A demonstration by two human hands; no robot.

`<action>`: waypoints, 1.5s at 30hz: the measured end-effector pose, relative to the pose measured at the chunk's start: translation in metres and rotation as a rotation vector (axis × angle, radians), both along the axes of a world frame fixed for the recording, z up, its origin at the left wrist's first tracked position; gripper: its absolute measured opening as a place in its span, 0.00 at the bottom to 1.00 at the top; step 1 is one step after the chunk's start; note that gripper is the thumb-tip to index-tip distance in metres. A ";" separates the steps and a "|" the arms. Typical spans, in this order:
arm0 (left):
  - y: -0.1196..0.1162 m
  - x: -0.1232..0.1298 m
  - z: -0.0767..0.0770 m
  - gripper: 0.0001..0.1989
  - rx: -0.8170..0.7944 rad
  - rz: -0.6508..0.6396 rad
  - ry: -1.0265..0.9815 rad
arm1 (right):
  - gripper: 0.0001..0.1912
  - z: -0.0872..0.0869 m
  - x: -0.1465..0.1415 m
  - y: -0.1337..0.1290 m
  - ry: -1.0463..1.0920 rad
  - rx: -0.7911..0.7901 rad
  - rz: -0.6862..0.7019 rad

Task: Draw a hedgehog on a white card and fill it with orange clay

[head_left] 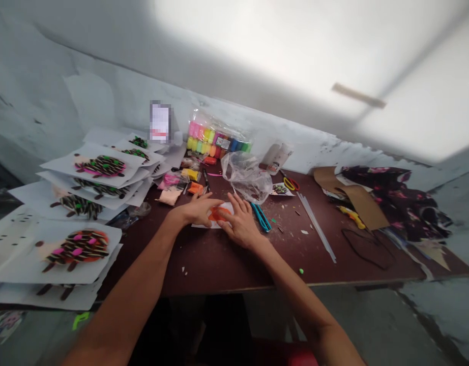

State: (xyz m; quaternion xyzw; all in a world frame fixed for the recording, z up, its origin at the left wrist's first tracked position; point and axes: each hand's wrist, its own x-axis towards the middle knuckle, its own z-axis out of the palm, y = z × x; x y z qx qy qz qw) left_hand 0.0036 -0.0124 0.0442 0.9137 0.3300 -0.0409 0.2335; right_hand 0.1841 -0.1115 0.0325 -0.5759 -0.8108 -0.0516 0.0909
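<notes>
**Left of the table:** overlapping white card sheets [24, 259] fan out in loose stacks, each carrying a hedgehog-like figure [77, 250] built from dark clay strips with pink and green bits.

**Left hand:** the left hand [198, 211] reaches in from the lower left, fingers spread and apart, with the fingertips on the orange clay; no grip shows.

**Work piece:** a soft, matte smear of orange clay [219, 214] lies on a small white card [204, 224], between both hands, near the middle of the dark brown table [204, 269].

**Right hand:** the right hand [238, 223] lies open beside the left, its curved fingers resting on the orange clay and the small white card, not clamped.

**Behind the hands:** a clear bag of rainbow clay tubs [219, 137] and a crumpled plastic bag [246, 178] stand near the wall.

**Right of the hands:** a teal plastic tool [261, 217], red-and-yellow scissors [291, 183], long pale strips [316, 229], brown cardboard [352, 198] and dark floral cloth [394, 203] spread across the table.
</notes>
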 end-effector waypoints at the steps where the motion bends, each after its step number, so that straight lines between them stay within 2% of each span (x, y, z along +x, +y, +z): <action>1: 0.001 0.000 -0.001 0.45 0.000 0.008 -0.004 | 0.20 -0.001 -0.001 0.001 -0.004 -0.011 0.007; 9: 0.006 -0.004 -0.004 0.46 0.009 0.020 0.009 | 0.20 -0.007 -0.008 0.006 0.016 -0.036 -0.007; 15: 0.007 -0.006 -0.003 0.45 -0.005 0.035 0.015 | 0.17 -0.009 -0.004 0.004 0.138 -0.005 -0.032; 26: 0.013 -0.006 -0.016 0.47 0.031 0.006 0.007 | 0.18 -0.010 -0.009 0.003 0.086 -0.014 0.015; 33: 0.011 -0.007 -0.013 0.45 0.022 0.015 0.001 | 0.16 -0.012 -0.005 -0.004 0.165 0.070 -0.047; 41: 0.005 -0.006 -0.007 0.44 0.023 0.016 -0.041 | 0.17 -0.013 -0.009 -0.008 0.038 0.007 -0.024; 45: 0.005 -0.007 -0.008 0.44 0.020 0.017 -0.020 | 0.18 -0.012 -0.009 -0.007 0.052 -0.008 -0.023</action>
